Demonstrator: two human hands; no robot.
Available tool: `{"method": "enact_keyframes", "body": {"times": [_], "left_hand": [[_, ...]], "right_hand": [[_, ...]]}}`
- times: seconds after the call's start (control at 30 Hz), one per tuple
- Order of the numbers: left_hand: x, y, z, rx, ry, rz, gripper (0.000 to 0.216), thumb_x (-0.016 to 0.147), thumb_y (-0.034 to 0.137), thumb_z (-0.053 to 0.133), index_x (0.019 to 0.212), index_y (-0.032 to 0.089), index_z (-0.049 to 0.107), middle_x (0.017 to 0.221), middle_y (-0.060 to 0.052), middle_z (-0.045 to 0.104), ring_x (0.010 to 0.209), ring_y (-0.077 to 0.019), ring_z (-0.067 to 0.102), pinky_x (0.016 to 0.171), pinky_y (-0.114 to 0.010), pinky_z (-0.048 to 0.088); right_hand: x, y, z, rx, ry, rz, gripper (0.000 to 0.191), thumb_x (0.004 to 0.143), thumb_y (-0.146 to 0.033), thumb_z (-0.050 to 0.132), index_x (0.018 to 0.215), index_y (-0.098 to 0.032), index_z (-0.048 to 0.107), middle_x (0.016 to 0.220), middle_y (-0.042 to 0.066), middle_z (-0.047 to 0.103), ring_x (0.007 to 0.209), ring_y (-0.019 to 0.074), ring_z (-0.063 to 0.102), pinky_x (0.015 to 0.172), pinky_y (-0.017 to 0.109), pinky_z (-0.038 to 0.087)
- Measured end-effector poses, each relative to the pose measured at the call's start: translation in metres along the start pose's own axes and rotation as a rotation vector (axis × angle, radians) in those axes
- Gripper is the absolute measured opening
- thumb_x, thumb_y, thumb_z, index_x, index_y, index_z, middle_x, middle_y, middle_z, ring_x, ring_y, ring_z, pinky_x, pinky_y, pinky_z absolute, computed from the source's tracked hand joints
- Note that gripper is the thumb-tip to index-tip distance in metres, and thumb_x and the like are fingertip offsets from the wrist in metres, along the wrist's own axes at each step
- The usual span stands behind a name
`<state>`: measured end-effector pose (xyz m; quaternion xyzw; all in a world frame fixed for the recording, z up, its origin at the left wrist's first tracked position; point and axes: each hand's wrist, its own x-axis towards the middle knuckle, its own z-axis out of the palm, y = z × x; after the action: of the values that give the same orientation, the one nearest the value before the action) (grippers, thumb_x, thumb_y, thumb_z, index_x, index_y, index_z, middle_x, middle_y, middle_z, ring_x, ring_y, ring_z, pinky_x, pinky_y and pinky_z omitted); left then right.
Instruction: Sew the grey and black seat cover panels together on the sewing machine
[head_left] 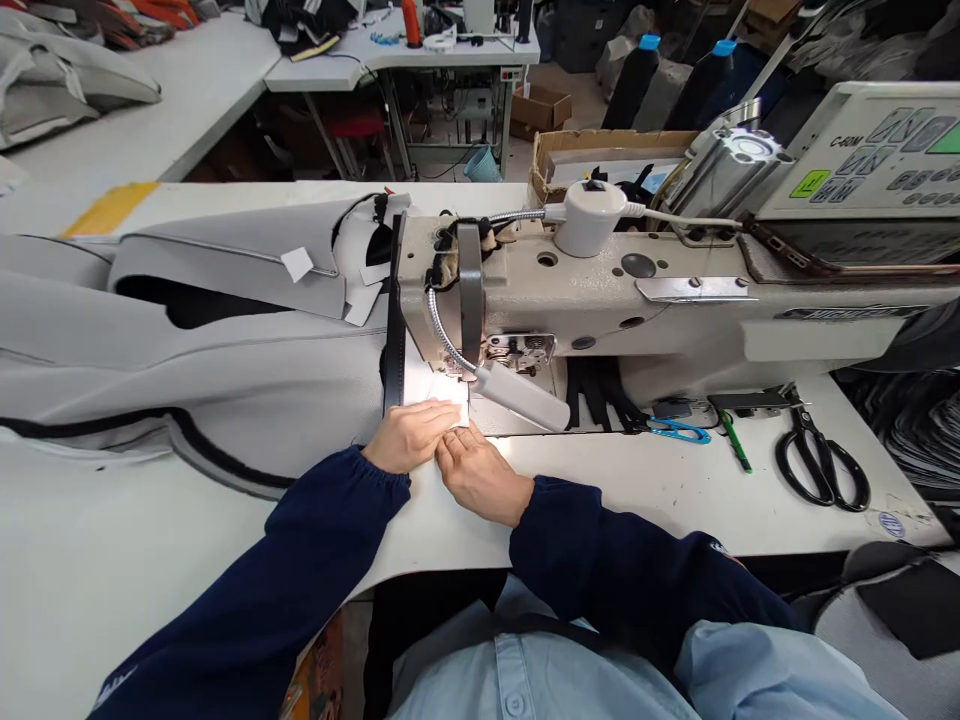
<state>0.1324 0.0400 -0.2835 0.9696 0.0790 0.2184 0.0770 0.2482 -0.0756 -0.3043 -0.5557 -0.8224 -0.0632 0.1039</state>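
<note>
Under the lamp light at the sewing machine's needle area lies a small white piece (459, 395), perhaps fabric or a label. My left hand (411, 436) presses its closed fingers on the left part of that piece. Close beside it, my right hand (482, 474) is closed at the near edge of the same piece, fingertips partly hidden. The beige sewing machine (585, 290) stands just beyond both hands, its white lamp head (521, 397) hanging to the right of the piece. A dark strip (394, 360) runs along the left of the machine head.
Large grey fabric panels (247, 355) with black edging spread over the left of the table. Black scissors (821, 465), a green pen (735, 442) and blue-handled snips (679, 430) lie to the right. Behind stand a control panel (870, 150) and a cardboard box (559, 150).
</note>
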Motion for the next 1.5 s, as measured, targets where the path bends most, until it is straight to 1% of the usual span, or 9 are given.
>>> {"method": "enact_keyframes", "body": {"times": [0.4,0.53,0.63,0.8,0.97,1.1,1.3,1.4,1.5], "left_hand": [[0.016,-0.025,0.007,0.056,-0.030,0.082,0.036,0.085,0.009,0.036,0.094,0.013,0.071,0.090,-0.007,0.073,0.097,-0.0161,0.067,0.093,-0.027,0.053],[0.016,-0.020,0.003,0.123,-0.140,0.043,0.039,0.083,0.005,0.036,0.098,0.014,0.070,0.092,-0.007,0.073,0.104,-0.0184,0.065,0.095,-0.031,0.052],[0.014,-0.008,0.003,0.179,-0.163,0.024,0.043,0.076,0.000,0.036,0.101,0.012,0.069,0.102,-0.011,0.071,0.108,-0.0213,0.062,0.098,-0.035,0.050],[-0.002,0.030,0.011,0.254,-0.082,-0.006,0.033,0.085,0.005,0.037,0.099,0.010,0.067,0.113,-0.015,0.066,0.109,-0.0256,0.061,0.100,-0.044,0.046],[-0.038,0.064,0.016,0.216,0.040,-0.054,0.034,0.093,0.011,0.033,0.111,0.014,0.062,0.123,-0.010,0.062,0.114,-0.0222,0.057,0.103,-0.044,0.043],[-0.063,0.077,0.010,0.188,0.092,-0.089,0.032,0.093,0.014,0.036,0.115,0.011,0.060,0.127,-0.011,0.059,0.119,-0.0212,0.054,0.102,-0.038,0.045],[-0.071,0.084,0.007,0.077,0.116,-0.172,0.034,0.094,0.019,0.035,0.114,0.014,0.062,0.127,-0.008,0.060,0.119,-0.0208,0.055,0.100,-0.037,0.048],[-0.061,0.090,0.007,-0.136,0.096,-0.318,0.035,0.095,0.028,0.036,0.113,0.017,0.064,0.124,-0.006,0.062,0.116,-0.0202,0.057,0.098,-0.036,0.051],[-0.044,0.101,0.006,-0.414,0.033,-0.480,0.039,0.094,0.036,0.037,0.118,0.018,0.062,0.123,-0.006,0.063,0.112,-0.0198,0.059,0.098,-0.035,0.050]], "right_hand": [[0.009,0.017,0.004,0.118,0.066,0.123,0.031,0.092,-0.008,0.036,0.111,-0.001,0.060,0.114,0.022,0.060,0.110,0.0257,0.053,0.097,0.042,0.041],[-0.024,0.027,-0.014,0.151,0.148,0.095,0.026,0.094,-0.014,0.037,0.097,-0.011,0.063,0.102,0.012,0.066,0.095,0.0191,0.057,0.091,0.034,0.041],[-0.064,0.044,-0.035,0.093,0.170,0.256,0.023,0.095,-0.020,0.039,0.092,-0.014,0.061,0.093,0.008,0.065,0.085,0.0188,0.056,0.080,0.033,0.041],[-0.098,0.077,-0.058,-0.127,-0.057,0.635,0.025,0.089,-0.026,0.053,0.107,-0.009,0.060,0.103,0.015,0.060,0.089,0.0261,0.055,0.073,0.036,0.043],[-0.079,0.084,-0.061,-0.126,-0.274,0.817,0.035,0.094,-0.039,0.046,0.104,-0.008,0.060,0.103,0.016,0.058,0.093,0.0264,0.058,0.076,0.035,0.046],[-0.072,0.084,-0.062,-0.089,-0.359,0.912,0.022,0.093,-0.022,0.043,0.104,-0.011,0.058,0.107,0.014,0.057,0.091,0.0223,0.062,0.064,0.027,0.045],[-0.085,0.092,-0.080,-0.131,-0.272,1.000,0.027,0.099,-0.027,0.032,0.103,-0.014,0.056,0.102,0.011,0.060,0.081,0.0200,0.064,0.058,0.026,0.038],[-0.092,0.091,-0.085,-0.145,-0.139,1.034,0.033,0.100,-0.036,0.032,0.096,-0.015,0.057,0.097,0.008,0.061,0.076,0.0192,0.062,0.054,0.026,0.031],[-0.100,0.092,-0.085,-0.120,-0.043,0.969,0.025,0.098,-0.026,0.037,0.090,-0.015,0.058,0.093,0.007,0.062,0.070,0.0176,0.060,0.053,0.026,0.029]]}}
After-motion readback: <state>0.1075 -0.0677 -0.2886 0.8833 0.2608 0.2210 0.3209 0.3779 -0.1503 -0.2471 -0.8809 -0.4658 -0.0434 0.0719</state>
